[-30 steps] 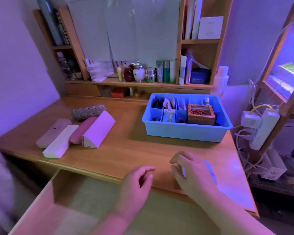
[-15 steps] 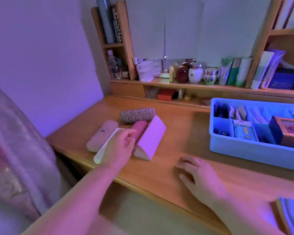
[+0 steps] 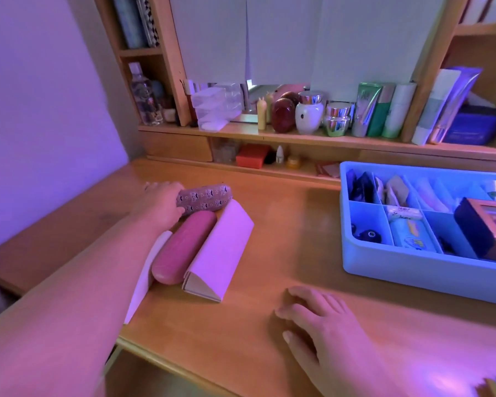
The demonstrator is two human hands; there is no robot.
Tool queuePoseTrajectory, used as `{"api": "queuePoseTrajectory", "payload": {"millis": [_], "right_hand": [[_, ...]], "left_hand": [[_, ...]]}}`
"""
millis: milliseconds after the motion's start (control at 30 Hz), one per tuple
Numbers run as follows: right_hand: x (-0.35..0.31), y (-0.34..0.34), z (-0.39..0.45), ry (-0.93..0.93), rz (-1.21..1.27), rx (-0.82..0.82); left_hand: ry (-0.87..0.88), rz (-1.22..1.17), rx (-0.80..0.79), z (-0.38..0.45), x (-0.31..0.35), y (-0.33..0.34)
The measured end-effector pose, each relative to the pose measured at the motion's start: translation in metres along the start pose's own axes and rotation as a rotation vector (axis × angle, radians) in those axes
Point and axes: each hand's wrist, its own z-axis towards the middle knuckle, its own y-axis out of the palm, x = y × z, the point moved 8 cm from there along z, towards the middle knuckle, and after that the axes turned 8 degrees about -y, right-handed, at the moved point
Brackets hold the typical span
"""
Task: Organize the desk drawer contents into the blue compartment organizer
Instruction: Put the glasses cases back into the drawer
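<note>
While the left hand (image 3: 162, 203) reaches across the desk (image 3: 292, 224), it sits at the left end of the patterned case (image 3: 204, 198). Its thumb touches the case, but the other fingers are hidden behind it, so it is hard to say if they are wrapped round it yet. The right hand (image 3: 324, 322) lies flat on the desk with its fingers spread, holding nothing.

The patterned case lies at the back of a little row of cases. Just in front of it are the pink case (image 3: 184, 246), the triangle case (image 3: 219, 250) and a white case (image 3: 152, 259) partly under the arm. The blue organizer (image 3: 413, 270) is well apart, off to the right, and already looks quite full. A brown box (image 3: 490, 224) takes up a big part of it.

What could go wrong? The case is round and is held only at one end, so it may tip or roll away when lifted. The arm is right over the other cases and could knock them. Also, the long case may not fit any small space in the organizer.
</note>
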Motion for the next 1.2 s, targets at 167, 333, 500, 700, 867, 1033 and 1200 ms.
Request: {"api": "queuePoseTrajectory", "payload": {"millis": [167, 333, 500, 700, 867, 1033, 1200], "right_hand": [[0.003, 0.004, -0.003, 0.039, 0.036, -0.039], [0.011, -0.003, -0.008, 0.233, 0.285, -0.058], [0.009, -0.041, -0.056, 0.689, 1.366, 0.303], [0.010, -0.057, -0.152, 0.869, 1.274, 0.308], [0.020, -0.068, -0.204, 1.016, 1.200, 0.278], [0.014, -0.071, -0.216, 1.025, 1.232, 0.181], [0.035, -0.120, -0.216, 0.852, 0.924, 0.216]], "left_hand": [[0.129, -0.134, 0.257, -0.045, 0.017, -0.054], [0.301, -0.269, 0.371, -0.141, 0.060, -0.113], [0.455, -0.453, 0.257, -0.269, 0.114, -0.101], [0.532, -0.845, 0.257, -0.396, 0.162, -0.089], [-0.088, -1.171, 0.094, -0.420, 0.125, -0.070], [-0.546, -1.686, -0.668, -0.429, 0.153, -0.022], [-0.592, -1.499, -0.287, -0.425, 0.151, -0.038]]}}
